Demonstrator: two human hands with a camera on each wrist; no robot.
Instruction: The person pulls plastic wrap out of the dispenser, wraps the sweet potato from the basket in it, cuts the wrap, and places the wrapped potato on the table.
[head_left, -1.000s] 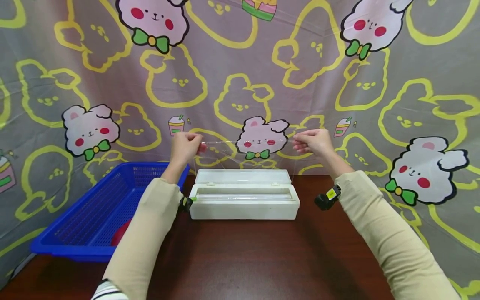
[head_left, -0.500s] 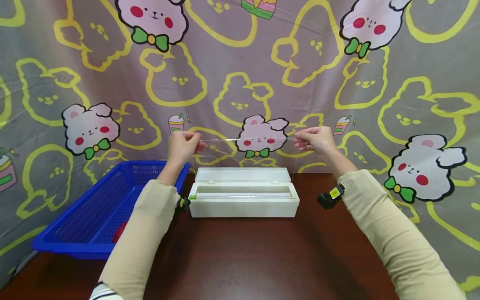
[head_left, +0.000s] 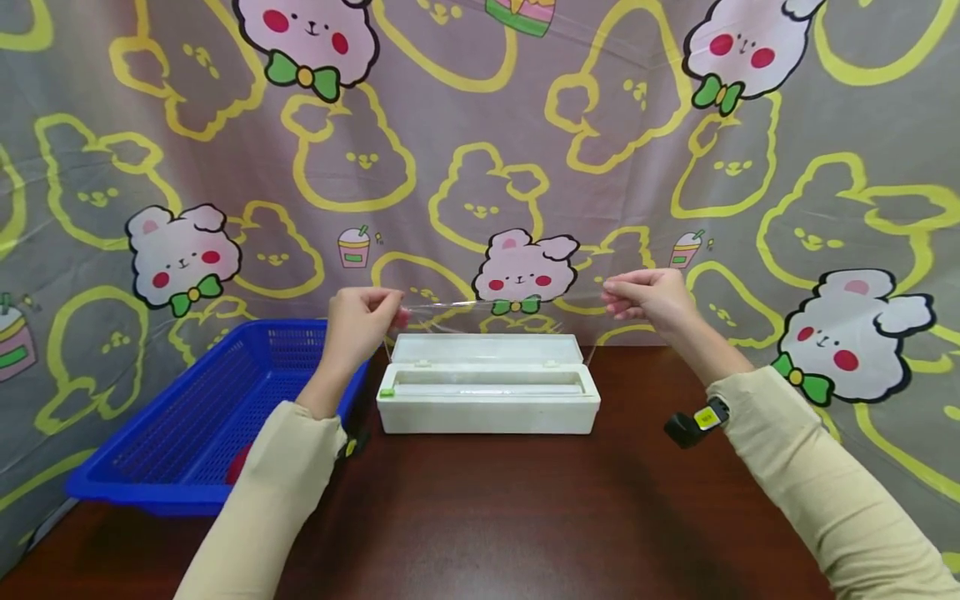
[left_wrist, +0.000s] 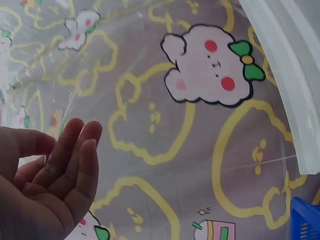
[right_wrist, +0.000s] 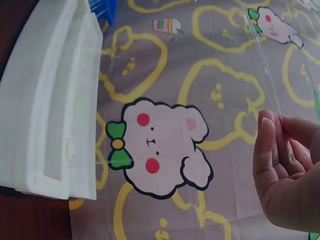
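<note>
Left hand (head_left: 362,323), ten o'clock from the box (head_left: 487,418), and right hand (head_left: 651,298), two o'clock, pinch film (head_left: 467,304), probably to spread it.

- We wear a beige left sleeve (head_left: 281,492) at eight o'clock in the head view, gathered at its cuff.
- Our right sleeve (head_left: 821,483), at four o'clock, is beige and creased.
- Its black wrist unit (head_left: 682,430) bears a yellow label (head_left: 707,418).
</note>
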